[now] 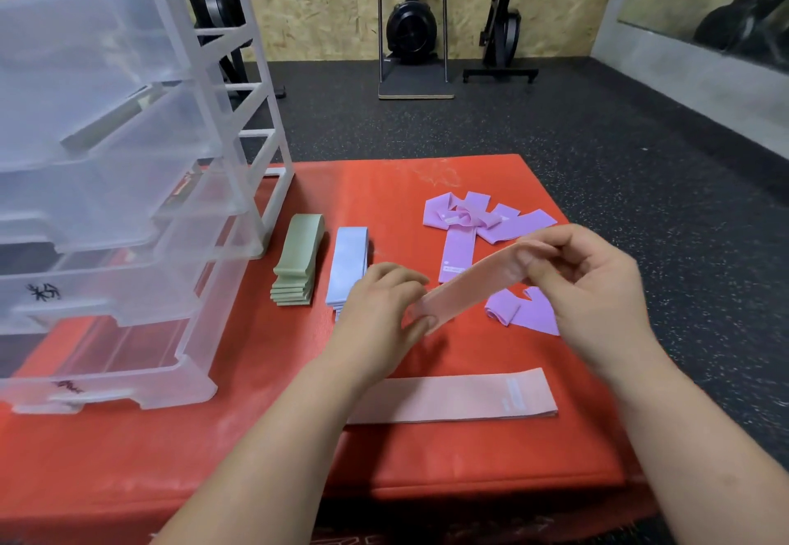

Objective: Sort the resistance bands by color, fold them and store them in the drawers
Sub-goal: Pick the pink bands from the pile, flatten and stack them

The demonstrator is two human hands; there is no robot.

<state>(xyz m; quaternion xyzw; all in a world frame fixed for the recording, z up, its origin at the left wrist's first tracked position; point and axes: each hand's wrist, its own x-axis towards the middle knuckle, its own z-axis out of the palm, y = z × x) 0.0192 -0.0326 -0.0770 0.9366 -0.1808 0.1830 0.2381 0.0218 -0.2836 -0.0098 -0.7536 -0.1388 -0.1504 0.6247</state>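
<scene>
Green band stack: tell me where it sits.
In the head view, the green band stack lies left of centre on the red mat, between the drawer unit and the pale blue band stack.

Left grip (380, 310): fingers curled, pinching flat pink fabric band (469, 284). Right grip (597, 284): raised higher, pinching its opposite end.

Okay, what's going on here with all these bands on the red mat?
A person is working on a pink band, pinched at its ends by the left hand and right hand above the red mat. A second pink band lies flat nearest them. A folded green stack and a light blue stack sit beside the clear drawer unit; the purple bands lie loose and unfolded farther back.
</scene>
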